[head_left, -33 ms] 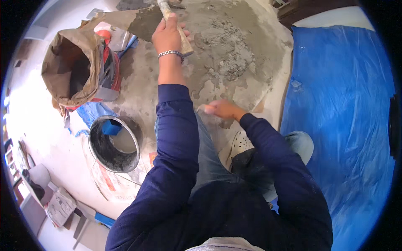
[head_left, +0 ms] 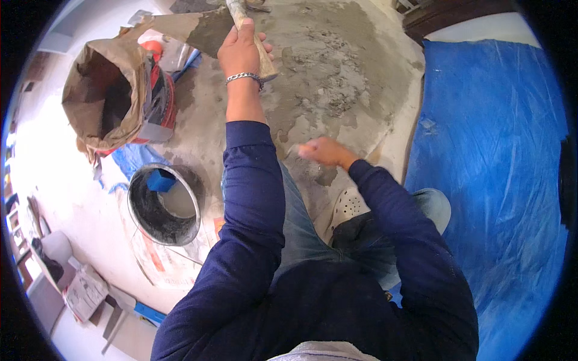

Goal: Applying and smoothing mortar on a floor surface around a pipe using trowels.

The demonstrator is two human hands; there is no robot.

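My left hand is wrapped round a pale, mottled tool handle at the top, its head partly out of view. A silver chain bracelet circles that wrist. Lower and to the right, my right hand is closed and slightly blurred over the lower part of the floor's grey wet mortar patch; what its fingers hold, if anything, I cannot make out. Rough, lumpy mortar spreads beyond it.
An open brown paper sack stands upper left. Below it, a black bucket contains a blue object. Blue plastic sheeting covers the right side, below a dark ledge. My white clog is on the floor.
My right hand has shifted slightly up and to the right. My left hand keeps its grip on the handle at about the same spot.
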